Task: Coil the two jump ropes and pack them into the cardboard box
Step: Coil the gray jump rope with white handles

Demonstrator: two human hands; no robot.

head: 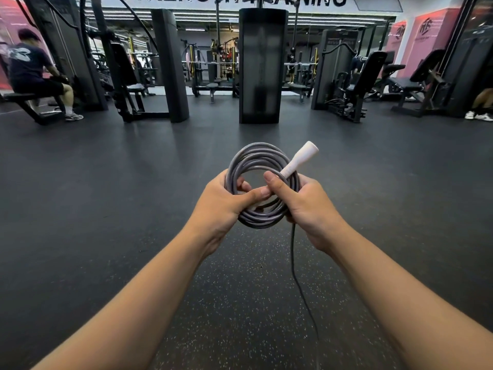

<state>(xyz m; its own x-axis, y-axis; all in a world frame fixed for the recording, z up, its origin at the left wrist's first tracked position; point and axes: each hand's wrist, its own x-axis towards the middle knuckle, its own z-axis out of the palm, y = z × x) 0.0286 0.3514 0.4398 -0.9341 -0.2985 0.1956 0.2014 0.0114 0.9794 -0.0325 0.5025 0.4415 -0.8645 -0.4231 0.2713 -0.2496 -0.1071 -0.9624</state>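
A grey jump rope (253, 158) is wound into a round coil of several loops, held up in front of me over the floor. My left hand (226, 204) grips the coil's left and lower side, thumb lying across the loops. My right hand (301, 204) clasps the right side, thumb up by the rope's white handle (301, 158), which sticks out up and to the right. A loose tail of the rope (296, 276) hangs down from under my right hand toward the floor. The second rope and the cardboard box are out of view.
Dark speckled rubber floor (133, 209) spreads all around. Black weight machines (262, 65) and benches line the back. One person sits on a bench (34, 73) at far left; someone's legs (480, 108) show at far right.
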